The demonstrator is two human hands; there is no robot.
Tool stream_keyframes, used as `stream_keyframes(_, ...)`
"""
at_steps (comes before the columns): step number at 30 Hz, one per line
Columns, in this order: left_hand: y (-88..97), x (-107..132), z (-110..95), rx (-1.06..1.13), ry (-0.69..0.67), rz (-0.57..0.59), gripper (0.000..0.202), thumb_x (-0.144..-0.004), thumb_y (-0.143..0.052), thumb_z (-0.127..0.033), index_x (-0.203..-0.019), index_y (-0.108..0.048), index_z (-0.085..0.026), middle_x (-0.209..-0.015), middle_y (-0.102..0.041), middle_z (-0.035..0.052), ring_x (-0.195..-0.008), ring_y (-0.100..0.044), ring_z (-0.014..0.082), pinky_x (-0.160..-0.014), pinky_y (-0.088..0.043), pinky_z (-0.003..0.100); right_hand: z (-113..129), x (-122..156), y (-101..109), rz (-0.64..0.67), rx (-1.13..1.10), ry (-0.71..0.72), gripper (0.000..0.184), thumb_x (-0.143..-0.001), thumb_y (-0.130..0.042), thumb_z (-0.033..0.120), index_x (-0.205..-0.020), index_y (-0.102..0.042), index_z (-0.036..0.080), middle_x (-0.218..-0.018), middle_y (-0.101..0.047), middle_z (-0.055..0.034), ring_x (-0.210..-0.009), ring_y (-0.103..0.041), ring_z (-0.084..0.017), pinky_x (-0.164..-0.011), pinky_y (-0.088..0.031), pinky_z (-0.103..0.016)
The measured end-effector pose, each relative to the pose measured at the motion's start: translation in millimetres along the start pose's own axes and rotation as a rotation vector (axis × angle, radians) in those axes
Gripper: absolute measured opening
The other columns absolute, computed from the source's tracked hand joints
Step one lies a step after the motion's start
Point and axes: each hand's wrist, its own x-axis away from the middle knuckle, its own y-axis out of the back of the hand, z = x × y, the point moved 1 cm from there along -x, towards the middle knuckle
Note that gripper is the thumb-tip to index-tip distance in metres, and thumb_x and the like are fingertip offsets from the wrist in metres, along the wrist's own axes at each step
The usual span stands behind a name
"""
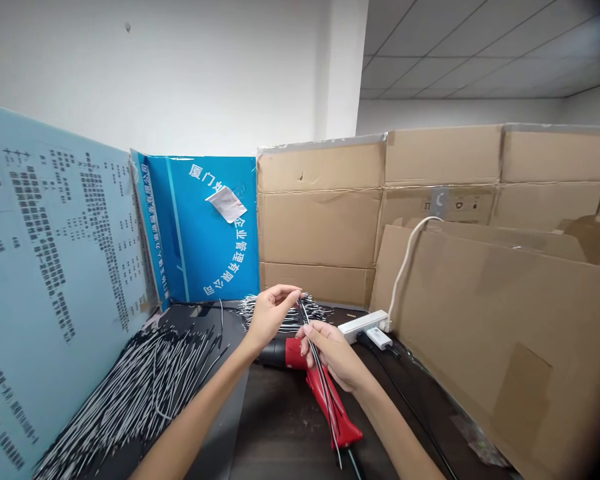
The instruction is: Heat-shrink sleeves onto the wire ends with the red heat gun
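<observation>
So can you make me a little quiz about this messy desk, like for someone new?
1. True or false: the left hand and the right hand both hold the long thin dark wires.
2. Multiple choice: what fills the big heap beside the pale blue printed board?
A. thin black-and-white wires
B. wooden pencils
C. folded paper
3. Fill the gap: the hand nearer the white plastic power strip is the ___ hand.

Key: 1 true; 2 A; 3 right.
</observation>
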Motion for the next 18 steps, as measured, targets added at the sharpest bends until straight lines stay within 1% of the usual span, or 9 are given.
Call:
stream_keyframes(3,-3.0,1.5,-1.2,-0.045,-0.009,0.068,0.026,-0.085,-0.072,-0.041,-0.096,-0.075,-0.017,-0.096,-0.078,0.0094,-0.093,-0.073,0.0223,-0.084,-0.057,0.032,-0.6,-1.0,1.6,-0.011,-0.018,0.022,0.041,-0.086,-0.065,0.059,-0.087,-0.064,0.018,-0.065,-0.062,0.0018,-0.047,-0.053,-0.01,-0.047,-0.04,-0.022)
stream_keyframes(8,-1.2,1.4,-4.4,-0.045,0.019,0.124,0.029,-0.086,-0.071,-0.042,-0.098,-0.074,-0.016,-0.097,-0.078,0.0105,-0.092,-0.073,0.0225,-0.083,-0.057,0.032,0.1,-1.3,2.3,-0.036,-0.027,0.043,0.042,-0.086,-0.066,0.059,-0.088,-0.065,0.017,-0.066,-0.062,0.0019,-0.046,-0.052,-0.01,-0.047,-0.04,-0.022)
stream_keyframes(13,-0.2,1.9,-8.2,-0.043,0.121,0.232,0.035,-0.078,-0.08,-0.039,-0.103,-0.073,-0.017,-0.099,-0.077,0.0103,-0.09,-0.073,0.0218,-0.077,-0.057,0.029,-0.3,-1.3,2.0,-0.039,-0.036,0.055,0.04,-0.086,-0.067,0.057,-0.088,-0.064,0.018,-0.066,-0.063,0.0018,-0.046,-0.052,-0.01,-0.047,-0.04,-0.023)
stream_keyframes(18,0.2,2.1,-8.2,0.012,0.171,0.192,0.036,-0.074,-0.083,-0.037,-0.1,-0.071,-0.016,-0.092,-0.076,0.0087,-0.082,-0.072,0.0184,-0.071,-0.056,0.026,1.2,-0.8,1.0,-0.041,-0.067,0.065,0.035,-0.089,-0.067,0.051,-0.087,-0.067,0.016,-0.068,-0.066,0.0001,-0.048,-0.052,-0.009,-0.048,-0.04,-0.021)
